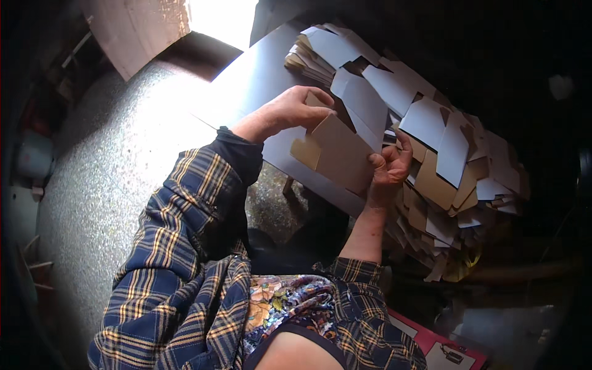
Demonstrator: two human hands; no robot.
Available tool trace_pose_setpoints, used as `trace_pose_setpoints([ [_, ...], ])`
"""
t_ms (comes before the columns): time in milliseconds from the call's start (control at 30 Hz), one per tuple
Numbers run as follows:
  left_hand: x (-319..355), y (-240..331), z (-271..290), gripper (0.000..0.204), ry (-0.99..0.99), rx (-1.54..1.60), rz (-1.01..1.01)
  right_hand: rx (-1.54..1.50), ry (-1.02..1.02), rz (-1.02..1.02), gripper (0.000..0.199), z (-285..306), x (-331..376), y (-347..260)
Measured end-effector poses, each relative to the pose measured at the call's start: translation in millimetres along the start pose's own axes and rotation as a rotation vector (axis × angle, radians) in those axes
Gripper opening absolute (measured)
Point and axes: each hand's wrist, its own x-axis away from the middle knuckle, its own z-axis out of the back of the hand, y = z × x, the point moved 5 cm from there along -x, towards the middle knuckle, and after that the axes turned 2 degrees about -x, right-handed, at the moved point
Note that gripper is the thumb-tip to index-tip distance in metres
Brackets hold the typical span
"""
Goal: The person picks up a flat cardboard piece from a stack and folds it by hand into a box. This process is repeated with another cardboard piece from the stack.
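A partly folded cardboard carton [346, 153] is held up between my two hands over a pale tabletop. Its brown side shows toward me, and flaps stick out at its left end. My left hand [299, 111] pinches a flap at the upper left end, with thumb and fingers closed on the card. At the carton's right end my right hand [391, 165] grips the edge, its thumb on the brown face and the index finger raised. A white panel [362, 106] stands behind the carton; whether it belongs to it I cannot tell.
A large heap of flat white and brown carton blanks [441, 132] covers the right side of the table [246, 83]. At upper left stands a wooden board [139, 34] by a bright opening. Speckled floor [111, 148] lies to the left. A pink item [431, 345] is at lower right.
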Motion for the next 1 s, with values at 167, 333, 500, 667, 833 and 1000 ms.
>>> trace_pose_setpoints([
  [167,-11,2,-14,0.054,-0.102,0.155,-0.052,-0.119,0.097,0.003,0.046,20,-2,16],
  [333,3,-11,-16,0.048,-0.077,0.153,-0.071,-0.179,0.143,-0.033,0.037,14,5,33],
  [500,3,-3,-22,0.03,0.019,-0.6,-0.364,-0.102,0.145,-0.041,0.027,7,4,33],
  [667,-17,-27,-21,0.025,0.039,-0.721,-0.566,0.276,0.083,0.047,0.03,3,5,31],
  [833,-4,-5,-12,0.025,0.176,-0.889,-0.722,0.468,-0.151,-0.166,0.047,-24,-1,27],
  [1000,-8,4,-19,0.032,0.235,-0.649,-1.041,0.637,-0.142,-0.139,0.038,-27,-8,2],
])
